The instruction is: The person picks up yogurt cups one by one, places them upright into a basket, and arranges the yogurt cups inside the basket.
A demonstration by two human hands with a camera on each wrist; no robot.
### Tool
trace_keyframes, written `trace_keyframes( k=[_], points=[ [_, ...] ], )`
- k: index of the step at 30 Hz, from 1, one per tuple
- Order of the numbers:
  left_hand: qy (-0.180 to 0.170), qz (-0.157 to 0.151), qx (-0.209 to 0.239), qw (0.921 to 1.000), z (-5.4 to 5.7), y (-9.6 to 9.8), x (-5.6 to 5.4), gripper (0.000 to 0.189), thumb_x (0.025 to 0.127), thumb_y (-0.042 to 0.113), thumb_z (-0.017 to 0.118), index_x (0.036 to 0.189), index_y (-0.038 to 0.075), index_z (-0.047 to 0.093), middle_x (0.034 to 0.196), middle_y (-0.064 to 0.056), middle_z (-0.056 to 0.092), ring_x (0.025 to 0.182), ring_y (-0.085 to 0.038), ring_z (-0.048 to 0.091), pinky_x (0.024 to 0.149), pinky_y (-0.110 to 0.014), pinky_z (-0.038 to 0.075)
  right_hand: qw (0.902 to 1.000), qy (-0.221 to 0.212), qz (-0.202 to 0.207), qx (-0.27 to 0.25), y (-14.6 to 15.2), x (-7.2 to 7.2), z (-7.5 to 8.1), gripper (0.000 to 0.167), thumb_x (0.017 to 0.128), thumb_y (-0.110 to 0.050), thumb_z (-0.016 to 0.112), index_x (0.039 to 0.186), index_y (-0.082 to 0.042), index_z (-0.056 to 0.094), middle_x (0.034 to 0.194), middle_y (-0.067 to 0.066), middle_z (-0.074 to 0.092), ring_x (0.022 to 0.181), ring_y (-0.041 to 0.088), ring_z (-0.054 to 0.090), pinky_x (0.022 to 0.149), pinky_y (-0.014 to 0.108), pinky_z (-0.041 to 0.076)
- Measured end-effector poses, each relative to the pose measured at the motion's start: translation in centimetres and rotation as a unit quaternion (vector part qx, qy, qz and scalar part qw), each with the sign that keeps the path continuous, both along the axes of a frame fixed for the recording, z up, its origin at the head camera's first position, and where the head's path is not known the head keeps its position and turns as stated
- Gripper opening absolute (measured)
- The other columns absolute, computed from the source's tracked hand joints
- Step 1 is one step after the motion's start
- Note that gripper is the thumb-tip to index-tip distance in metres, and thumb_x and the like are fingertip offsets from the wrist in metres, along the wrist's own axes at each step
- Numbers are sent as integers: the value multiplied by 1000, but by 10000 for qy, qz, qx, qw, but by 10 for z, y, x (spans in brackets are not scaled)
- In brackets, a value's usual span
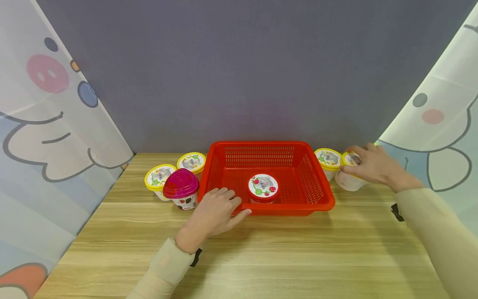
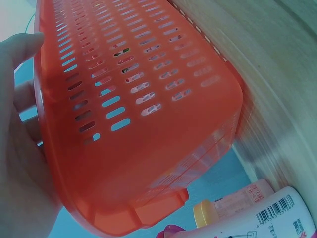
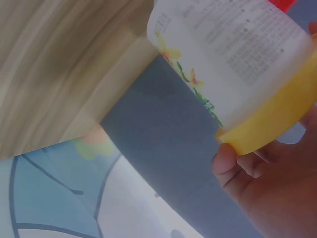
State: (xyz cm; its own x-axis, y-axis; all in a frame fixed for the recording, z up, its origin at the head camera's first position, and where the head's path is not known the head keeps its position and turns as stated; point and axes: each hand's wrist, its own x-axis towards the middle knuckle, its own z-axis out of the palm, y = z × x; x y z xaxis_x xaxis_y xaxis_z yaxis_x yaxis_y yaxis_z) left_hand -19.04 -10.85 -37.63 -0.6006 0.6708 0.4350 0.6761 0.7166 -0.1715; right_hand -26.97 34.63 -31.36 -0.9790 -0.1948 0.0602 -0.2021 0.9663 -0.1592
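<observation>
My left hand (image 1: 215, 209) grips the near left rim of a red plastic basket (image 1: 261, 209), its fingers over the edge and the thumb along the front. Inside the basket stands a round tub with a red-edged lid (image 1: 263, 186). At the right, my right hand (image 1: 369, 163) holds a white tub with a yellow lid (image 1: 351, 182). In the right wrist view the fingertips (image 3: 226, 157) grip the yellow lid's edge, and the tub's printed side (image 3: 237, 54) shows. Beside it, another yellow-lidded tub (image 1: 328, 158) stands against the basket's right side.
Left of the basket stand two yellow-lidded tubs (image 1: 159, 177) and a tub with a magenta lid (image 1: 181, 184). A grey panel (image 1: 261, 74) rises behind the wooden table (image 1: 284, 257). Cartoon-printed cloths (image 1: 56, 124) hang at both sides.
</observation>
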Motion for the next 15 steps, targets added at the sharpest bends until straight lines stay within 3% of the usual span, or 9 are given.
trace_keyframes(
  k=[8, 15],
  points=[
    [20, 5, -5, 10000, 0, 0, 0, 41, 97, 53, 60, 80, 17, 70, 76, 2, 63, 70, -18, 55, 67, -32, 48, 9998, 162, 54, 38, -13, 3, 9, 71, 90, -59, 62, 138, -8, 55, 126, 32, 50, 110, 47, 45, 74, 63, 47],
    [12, -10, 10, 10000, 0, 0, 0, 40, 97, 53, 61, 80, 17, 70, 76, 2, 63, 70, -18, 55, 67, -32, 49, 9997, 155, 117, 114, -21, 4, 16, 72, 89, -59, 63, 138, -8, 55, 126, 33, 50, 110, 47, 46, 72, 64, 47]
  ],
)
